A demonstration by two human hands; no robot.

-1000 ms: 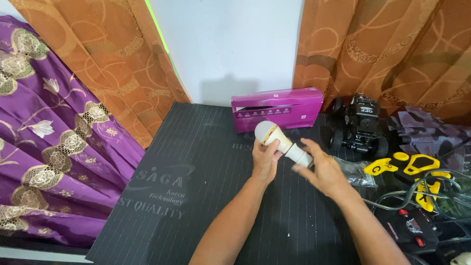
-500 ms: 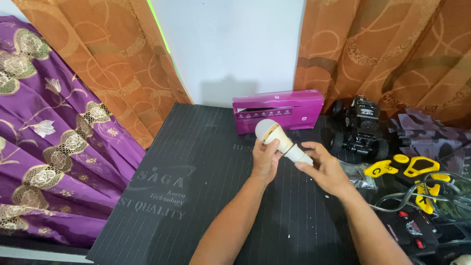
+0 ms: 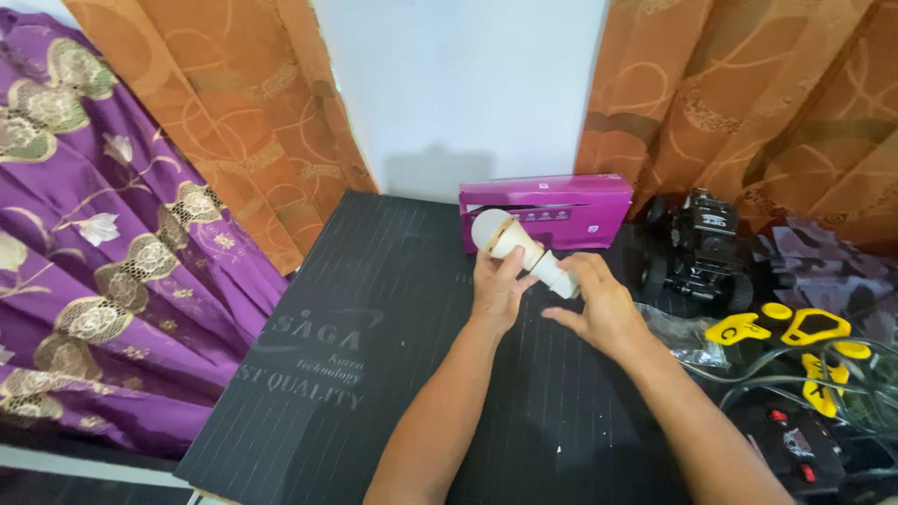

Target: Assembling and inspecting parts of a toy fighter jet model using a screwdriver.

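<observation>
A white light bulb (image 3: pixel 510 242) with a frosted dome and a thick white body is held above a black striped mat (image 3: pixel 374 327). My left hand (image 3: pixel 494 290) grips the bulb's body just under the dome. My right hand (image 3: pixel 599 309) has its fingertips on the bulb's base end, the other fingers spread. The bulb is tilted, dome up and to the left.
A magenta box (image 3: pixel 547 208) stands at the mat's far edge. To the right are a black toy vehicle (image 3: pixel 700 245), a clear plastic bag (image 3: pixel 687 335), a yellow and black controller (image 3: pixel 795 335) and cables. Purple and orange curtains hang around.
The view has shifted a little. Both hands and the bulb sit slightly higher and nearer the magenta box. My right hand's fingers have closed onto the bulb's base.
</observation>
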